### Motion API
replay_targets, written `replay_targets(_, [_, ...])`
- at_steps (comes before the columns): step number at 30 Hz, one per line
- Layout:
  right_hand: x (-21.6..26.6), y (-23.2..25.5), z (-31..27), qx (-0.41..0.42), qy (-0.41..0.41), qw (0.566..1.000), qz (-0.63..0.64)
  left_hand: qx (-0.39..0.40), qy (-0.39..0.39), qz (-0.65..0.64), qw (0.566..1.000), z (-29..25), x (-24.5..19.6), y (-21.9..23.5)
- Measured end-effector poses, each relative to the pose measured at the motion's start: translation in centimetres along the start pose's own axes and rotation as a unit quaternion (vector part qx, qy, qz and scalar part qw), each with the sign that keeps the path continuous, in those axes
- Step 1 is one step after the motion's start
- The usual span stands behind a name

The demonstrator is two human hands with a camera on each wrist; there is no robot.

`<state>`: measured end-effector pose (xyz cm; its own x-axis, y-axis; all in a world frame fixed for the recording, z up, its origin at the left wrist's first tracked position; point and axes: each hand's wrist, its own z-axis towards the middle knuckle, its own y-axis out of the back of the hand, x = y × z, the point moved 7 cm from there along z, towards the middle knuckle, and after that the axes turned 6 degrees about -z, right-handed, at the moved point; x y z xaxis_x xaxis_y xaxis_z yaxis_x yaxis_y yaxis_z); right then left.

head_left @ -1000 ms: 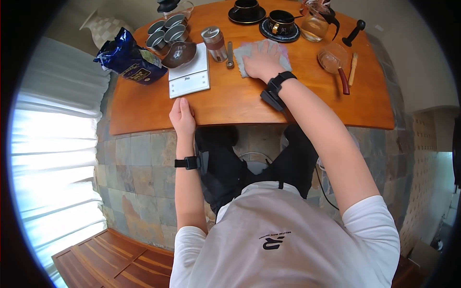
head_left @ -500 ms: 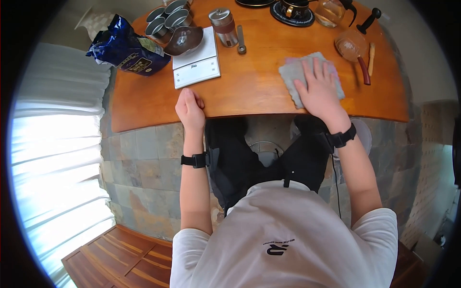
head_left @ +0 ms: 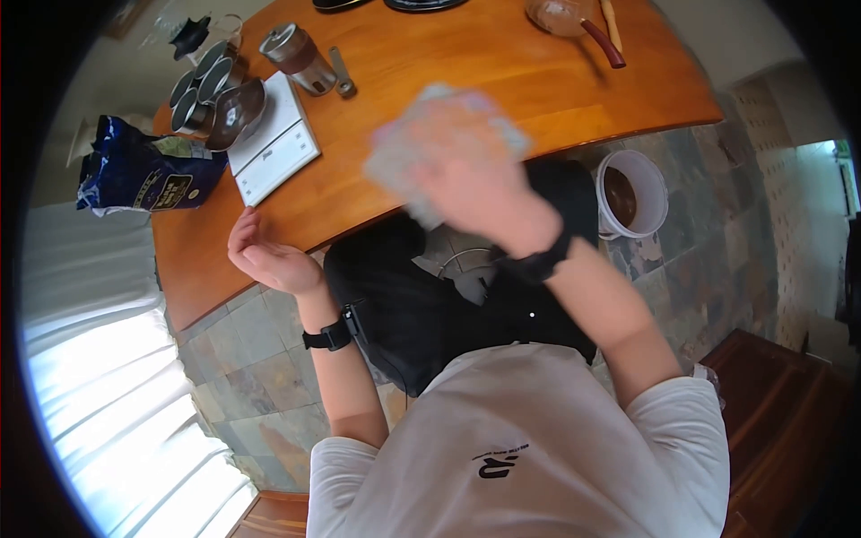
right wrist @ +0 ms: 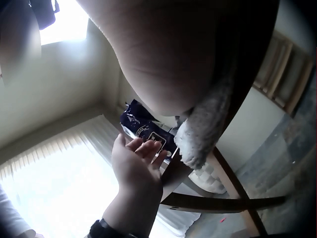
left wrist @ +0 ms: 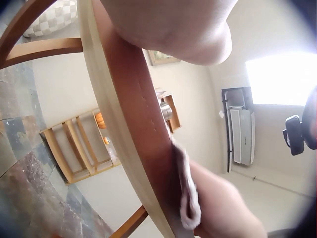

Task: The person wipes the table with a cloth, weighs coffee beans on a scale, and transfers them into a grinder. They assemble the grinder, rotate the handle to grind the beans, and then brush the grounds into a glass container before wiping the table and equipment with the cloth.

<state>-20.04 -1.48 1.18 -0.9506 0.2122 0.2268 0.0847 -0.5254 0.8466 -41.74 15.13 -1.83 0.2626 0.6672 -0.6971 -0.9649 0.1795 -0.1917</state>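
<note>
My right hand (head_left: 466, 166), blurred, rests over a pale grey cloth (head_left: 390, 166) at the table's front edge. Part of that cloth hangs past the edge, as the right wrist view shows. In the left wrist view the cloth (left wrist: 188, 196) folds down over the edge beside the right hand (left wrist: 218, 203). My left hand (head_left: 269, 255) is turned palm up with loosely curled fingers and nothing in it. It lies at the front edge, just below a white scale (head_left: 278, 161).
A brown bowl (head_left: 239, 115) stands on the scale, near several metal cups (head_left: 193, 112) and a blue bag (head_left: 148, 170). Behind are a hand grinder (head_left: 300, 61) and a scoop (head_left: 341, 73). A red-handled strainer (head_left: 603, 45) lies far right. A white bucket (head_left: 641, 188) is on the floor.
The right hand and cloth went from the table's middle to the right, then swept back left along the front edge. The left hand has turned and loosened its fingers. The head view has shifted.
</note>
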Motion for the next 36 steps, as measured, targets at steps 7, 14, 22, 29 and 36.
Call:
replay_targets(7, [-9.0, -3.3, 0.6, 0.054, -0.271, 0.934, -0.227, 0.017, 0.024, -0.067, 0.997, 0.1, 0.6, 0.3])
replay_targets(14, [8.5, -5.9, 1.2, 0.037, -0.088, 0.995, -0.017, 0.019, 0.021, -0.045, 0.999, 0.5, 0.7, 0.8])
replay_targets(22, [11.8, -7.3, 1.3, -0.013, 0.047, 0.991, 0.127, 0.055, 0.021, 0.036, 0.998, 4.1, 0.3, 6.4])
replay_targets(29, [-4.2, 0.3, -2.8, 0.043, -0.059, 0.981, -0.179, 0.014, 0.031, 0.235, 0.971, 9.4, 2.9, 18.0])
replay_targets(36, [-5.0, 1.3, -2.2, 0.042, -0.103, 0.965, -0.237, -0.040, 0.127, 0.138, 0.981, 11.2, 4.5, 19.9])
